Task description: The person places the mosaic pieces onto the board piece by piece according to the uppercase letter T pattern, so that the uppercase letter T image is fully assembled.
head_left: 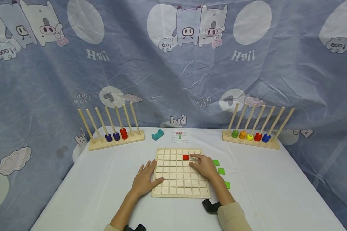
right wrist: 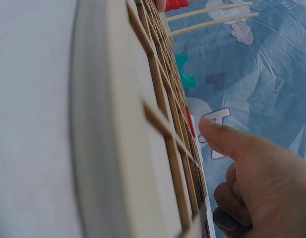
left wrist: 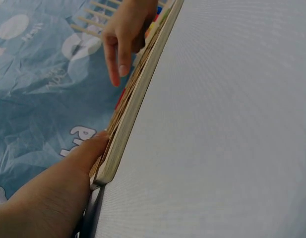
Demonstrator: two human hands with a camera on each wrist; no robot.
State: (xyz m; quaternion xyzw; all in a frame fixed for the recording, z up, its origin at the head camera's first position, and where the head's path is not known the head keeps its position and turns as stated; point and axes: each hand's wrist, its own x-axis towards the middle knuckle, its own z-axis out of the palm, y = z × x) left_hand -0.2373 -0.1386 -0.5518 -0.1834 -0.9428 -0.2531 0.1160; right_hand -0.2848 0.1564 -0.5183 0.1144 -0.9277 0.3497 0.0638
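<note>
A wooden grid board (head_left: 180,196) lies flat on the white table, with one red tile (head_left: 185,157) in a cell of its second row from the back. My right hand (head_left: 203,165) is over the board's right part, index fingertip just beside the red tile. Thumb and index finger are apart with nothing visible between them; the left wrist view shows this hand (left wrist: 130,34) with fingers pointing down. My left hand (head_left: 144,179) rests along the board's left edge, its thumb lying over the rim. Three green tiles (head_left: 221,171) lie right of the board, close to my right forearm.
Behind the board lie a pattern card (head_left: 183,140) with red and green squares and a teal curved block (head_left: 157,134). Peg racks with coloured beads stand at the back left (head_left: 117,143) and back right (head_left: 248,143). A patterned blue cloth (head_left: 173,80) hangs behind the table.
</note>
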